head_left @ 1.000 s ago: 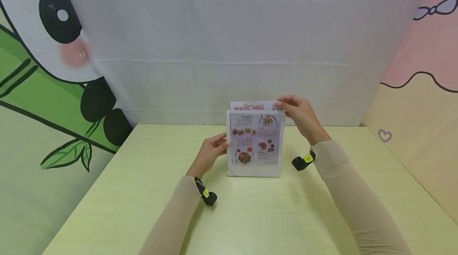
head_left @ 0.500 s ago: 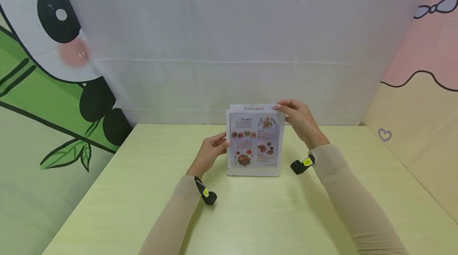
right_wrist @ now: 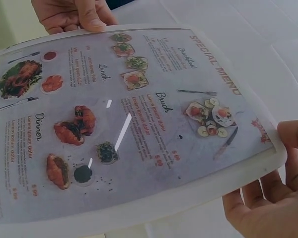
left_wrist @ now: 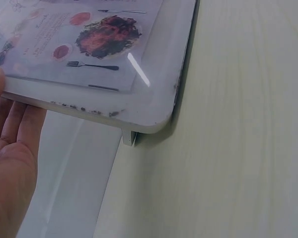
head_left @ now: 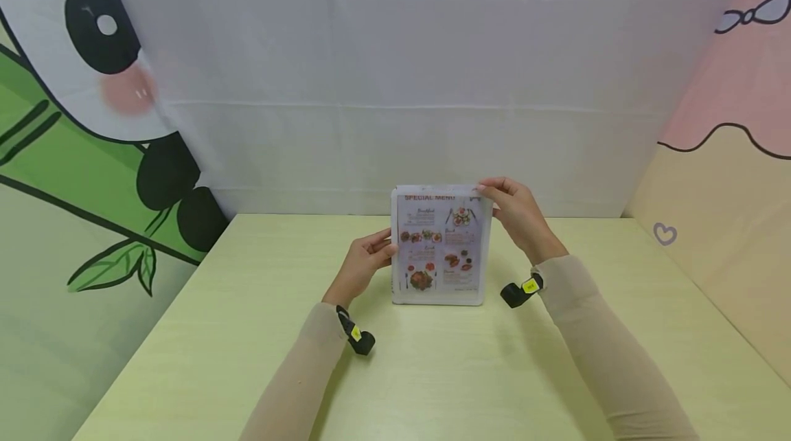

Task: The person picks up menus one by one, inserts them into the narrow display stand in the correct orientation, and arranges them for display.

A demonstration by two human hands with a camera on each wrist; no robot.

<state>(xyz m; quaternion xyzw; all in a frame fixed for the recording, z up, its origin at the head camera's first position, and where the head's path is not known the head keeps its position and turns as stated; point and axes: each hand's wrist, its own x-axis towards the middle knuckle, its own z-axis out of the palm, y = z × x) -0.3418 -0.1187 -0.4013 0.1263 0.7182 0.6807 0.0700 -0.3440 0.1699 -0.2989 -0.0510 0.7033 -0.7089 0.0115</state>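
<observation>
A white menu holder [head_left: 487, 249] with rounded corners stands upright on the table, leaning back slightly. Inside its clear front lies a printed restaurant menu sheet [head_left: 439, 242], its "SPECIAL MENU" heading now just under the top edge. My left hand [head_left: 364, 262] grips the holder's left edge, thumb on the front and fingers behind, as the left wrist view shows too. At the top right corner, my right hand [head_left: 519, 211] has its thumb at the front and its fingers [right_wrist: 283, 188] behind the holder. In the left wrist view a small support foot [left_wrist: 129, 136] shows beneath the frame.
The pale yellow-green table [head_left: 432, 372] reaches back to a white cloth wall [head_left: 395, 84]. Cartoon-printed panels stand at the left [head_left: 123, 173] and right [head_left: 723, 221]. Each wrist bears a small black camera.
The menu sheet has slid down into the holder, so its heading no longer sticks out above the top edge. My right hand has moved slightly downward with it; my left hand stays put.
</observation>
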